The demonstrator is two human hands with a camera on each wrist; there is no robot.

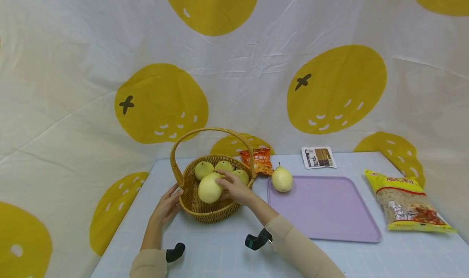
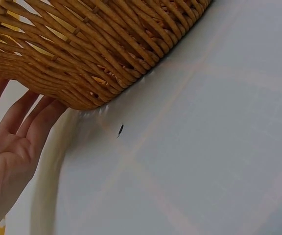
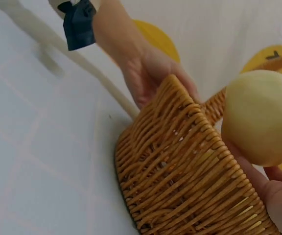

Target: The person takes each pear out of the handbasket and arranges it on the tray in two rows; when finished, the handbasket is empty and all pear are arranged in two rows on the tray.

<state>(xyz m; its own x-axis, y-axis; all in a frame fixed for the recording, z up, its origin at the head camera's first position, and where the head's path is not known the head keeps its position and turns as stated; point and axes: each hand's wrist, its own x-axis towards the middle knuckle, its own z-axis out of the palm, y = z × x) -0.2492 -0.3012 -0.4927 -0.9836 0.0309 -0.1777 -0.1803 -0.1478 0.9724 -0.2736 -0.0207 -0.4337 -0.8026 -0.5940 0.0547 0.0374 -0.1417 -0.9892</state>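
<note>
My right hand (image 1: pixel 236 187) grips a pale yellow pear (image 1: pixel 210 188) over the wicker basket (image 1: pixel 210 217). In the right wrist view the pear (image 3: pixel 261 117) is beside the rim, with fingers and thumb below it. Three yellow-green round fruits, one of them a fruit (image 1: pixel 203 170) at the back left, lie in the basket, partly behind the pear and hand. My left hand (image 1: pixel 166 206) rests against the basket's left side. The left wrist view has that hand (image 2: pixel 13 142) with fairly straight fingers along the woven wall, their tips hidden behind it.
Right of the basket, another pear (image 1: pixel 281 179) sits at the far left corner of a purple tray (image 1: pixel 326 213). An orange snack bag (image 1: pixel 261 162) is behind the basket. At the table's back lies a small white packet (image 1: pixel 318 158); a yellow-edged bag (image 1: pixel 408 202) lies far right.
</note>
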